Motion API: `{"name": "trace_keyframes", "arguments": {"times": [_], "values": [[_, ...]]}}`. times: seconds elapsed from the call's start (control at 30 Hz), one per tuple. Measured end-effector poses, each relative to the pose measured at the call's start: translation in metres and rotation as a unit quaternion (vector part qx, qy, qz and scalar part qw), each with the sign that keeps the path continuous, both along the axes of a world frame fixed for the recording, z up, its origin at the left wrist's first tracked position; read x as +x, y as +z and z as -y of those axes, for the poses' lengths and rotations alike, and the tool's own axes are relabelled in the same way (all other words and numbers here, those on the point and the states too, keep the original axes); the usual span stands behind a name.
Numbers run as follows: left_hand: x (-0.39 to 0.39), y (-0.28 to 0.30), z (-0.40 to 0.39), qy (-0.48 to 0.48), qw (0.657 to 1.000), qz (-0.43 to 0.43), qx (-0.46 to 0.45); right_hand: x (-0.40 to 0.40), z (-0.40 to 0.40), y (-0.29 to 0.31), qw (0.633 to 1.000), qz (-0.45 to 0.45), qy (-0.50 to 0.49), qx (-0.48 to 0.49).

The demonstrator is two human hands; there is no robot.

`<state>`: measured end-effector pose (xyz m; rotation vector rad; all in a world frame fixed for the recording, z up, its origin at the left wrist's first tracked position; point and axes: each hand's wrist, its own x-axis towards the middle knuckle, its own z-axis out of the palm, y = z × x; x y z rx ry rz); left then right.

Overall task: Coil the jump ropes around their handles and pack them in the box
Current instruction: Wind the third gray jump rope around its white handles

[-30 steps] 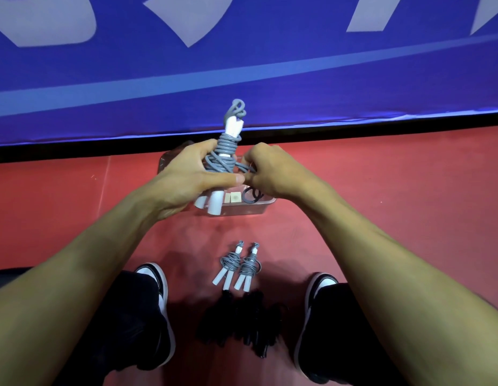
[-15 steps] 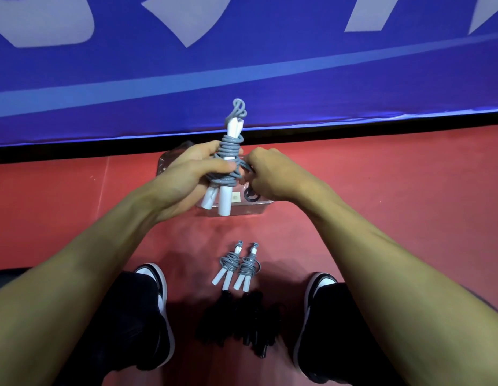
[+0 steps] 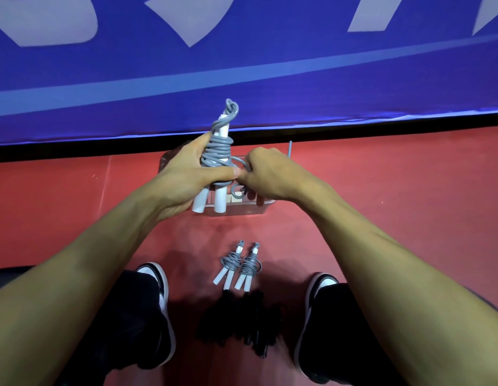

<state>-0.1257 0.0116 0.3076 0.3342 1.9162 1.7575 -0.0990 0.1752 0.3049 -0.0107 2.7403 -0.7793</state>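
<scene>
The left hand (image 3: 186,179) grips a grey cord jump rope wound round its two white handles (image 3: 218,151), held upright above the clear plastic box (image 3: 266,206). The right hand (image 3: 270,174) pinches the cord's loose end beside the coil. Nearer, two coiled grey ropes (image 3: 240,264) lie side by side on the red floor (image 3: 381,190), with a black rope pile (image 3: 242,324) between two black-and-white shoes (image 3: 158,302).

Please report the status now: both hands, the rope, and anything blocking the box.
Left hand grips grey rope bundle by white handles. Right hand pinches loose rope end. Clear box behind hands, nothing visibly blocking it.
</scene>
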Motion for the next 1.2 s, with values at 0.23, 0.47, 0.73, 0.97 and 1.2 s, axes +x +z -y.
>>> {"name": "trace_keyframes", "arguments": {"times": [0.23,0.47,0.73,0.97,1.2], "values": [[-0.009,-0.003,0.008,0.094,0.993,-0.040,-0.056,0.000,-0.003,0.003,1.000,-0.006,0.017,0.008],[-0.011,-0.002,0.005,0.042,0.998,0.025,-0.041,0.002,-0.010,-0.001,1.000,0.021,0.004,0.015],[-0.008,0.001,0.008,0.017,0.996,-0.017,-0.082,0.004,-0.006,0.001,1.000,0.000,-0.011,0.008],[-0.010,0.006,0.009,0.028,0.997,0.001,-0.068,-0.001,-0.008,0.001,0.989,-0.053,-0.091,-0.100],[-0.014,0.007,0.011,0.057,0.998,0.011,-0.001,-0.004,-0.002,0.003,0.958,-0.079,-0.157,-0.227]]}}
